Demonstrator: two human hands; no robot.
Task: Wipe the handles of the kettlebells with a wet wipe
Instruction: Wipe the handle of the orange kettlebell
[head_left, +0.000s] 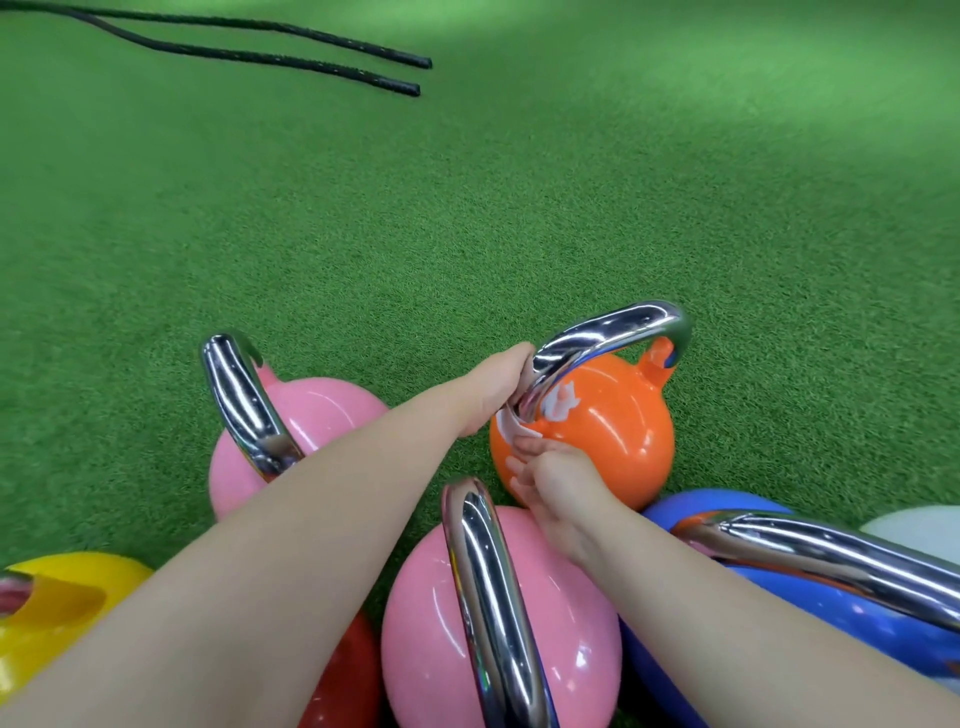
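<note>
The orange kettlebell (608, 421) looks glossy, perhaps plastic-coated; its handle (608, 332) is mirror-polished metal. The turf (467, 208) is rough, matt synthetic grass.

Gym floor, green turf (519, 208), coloured kettlebells (597, 426), black battle ropes (311, 52)

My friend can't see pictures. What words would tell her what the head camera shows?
Two bare hands work a white wet wipe around the shiny handle of an orange kettlebell on green turf: the left hand grips the handle, the right hand holds the wipe. Pink, blue, yellow and red kettlebells crowd nearby.
</note>
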